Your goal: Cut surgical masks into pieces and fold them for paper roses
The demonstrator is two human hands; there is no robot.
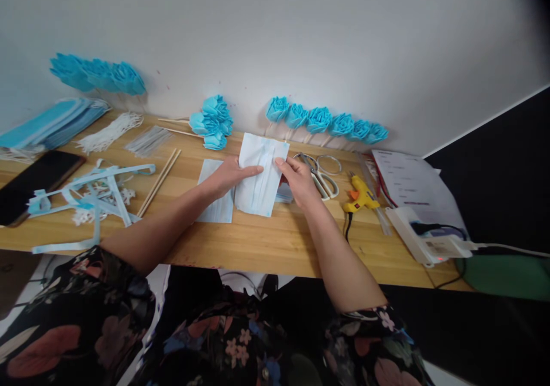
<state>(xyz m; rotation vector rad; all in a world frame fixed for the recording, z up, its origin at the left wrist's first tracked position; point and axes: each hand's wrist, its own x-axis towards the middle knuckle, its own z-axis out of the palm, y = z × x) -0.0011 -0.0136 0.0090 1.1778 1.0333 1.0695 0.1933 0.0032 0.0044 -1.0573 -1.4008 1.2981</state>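
Observation:
A pale blue-white mask sheet (260, 174) lies on the wooden table (266, 243) in front of me. My left hand (230, 175) rests flat on its left edge with fingers stretched out. My right hand (298, 180) pinches the sheet's right edge, fingers curled. A second similar sheet (215, 203) lies under and to the left of it, partly covered by my left hand.
Scissors (320, 174) and a yellow glue gun (360, 197) lie right of my hands, then papers (408, 185) and a power strip (425, 240). Blue fabric roses (326, 119) line the wall. Wooden sticks (158, 181), cut strips (86, 194), a phone (36, 182) and stacked masks (47, 122) sit at left.

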